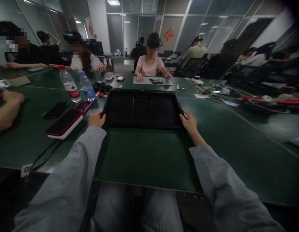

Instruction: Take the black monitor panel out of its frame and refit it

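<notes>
A wide black rectangular framed panel [120, 111], shaped like a monitor, is in front of me over the green table. It has a raised rim, and two thin pale upright lines show in its dark middle. My left hand [97, 119] is closed on its left edge, thumb on the near face. On the opposite edge my right hand [189, 122] grips in the same way, its fingers partly hidden behind the rim. Whether the panel's lower edge rests on the table I cannot tell.
Left of the panel are two bottles [70, 84], a dark phone [56, 110] and a red-edged phone [64, 122] on a white block. Tangled cables [226, 91] lie to the right. A person [153, 64] sits opposite; a co-worker's arm [7, 109] enters from the left.
</notes>
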Demonstrator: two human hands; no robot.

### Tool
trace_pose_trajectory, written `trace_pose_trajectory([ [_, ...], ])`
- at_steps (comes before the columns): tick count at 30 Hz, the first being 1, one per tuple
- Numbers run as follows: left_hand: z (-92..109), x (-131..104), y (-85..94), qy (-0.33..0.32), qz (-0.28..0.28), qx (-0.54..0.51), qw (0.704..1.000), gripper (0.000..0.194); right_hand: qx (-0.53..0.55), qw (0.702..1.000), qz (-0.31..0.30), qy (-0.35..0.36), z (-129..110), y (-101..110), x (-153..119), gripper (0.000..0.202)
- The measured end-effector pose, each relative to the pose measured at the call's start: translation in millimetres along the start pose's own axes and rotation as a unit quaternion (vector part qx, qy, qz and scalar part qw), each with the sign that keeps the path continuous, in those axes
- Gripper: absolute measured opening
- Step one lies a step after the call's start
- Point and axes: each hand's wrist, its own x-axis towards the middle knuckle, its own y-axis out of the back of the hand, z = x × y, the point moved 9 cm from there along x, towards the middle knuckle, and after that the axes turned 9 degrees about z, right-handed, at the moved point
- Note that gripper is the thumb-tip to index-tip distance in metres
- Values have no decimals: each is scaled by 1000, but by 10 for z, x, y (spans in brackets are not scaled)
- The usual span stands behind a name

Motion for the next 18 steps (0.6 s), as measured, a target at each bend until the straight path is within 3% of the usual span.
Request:
trace_pose_trajectory([
  [4, -49, 22, -34, 22, -5, -32, 999, 40, -14, 1000, 9, -1, -36, 15, -15, 61],
  [10, -20, 39, 8, -17, 2, 7, 1000, 38, -24, 1000, 1, -17, -42, 13, -48, 54],
  [14, -1, 55, 9, -43, -21, 47, 998, 40, -28, 999, -28, -17, -53, -23, -76, 54],
  [18, -29, 67, 6, -26, -28, 39, 999, 40, -28, 999, -26, -6, -59, -35, -91, 51],
])
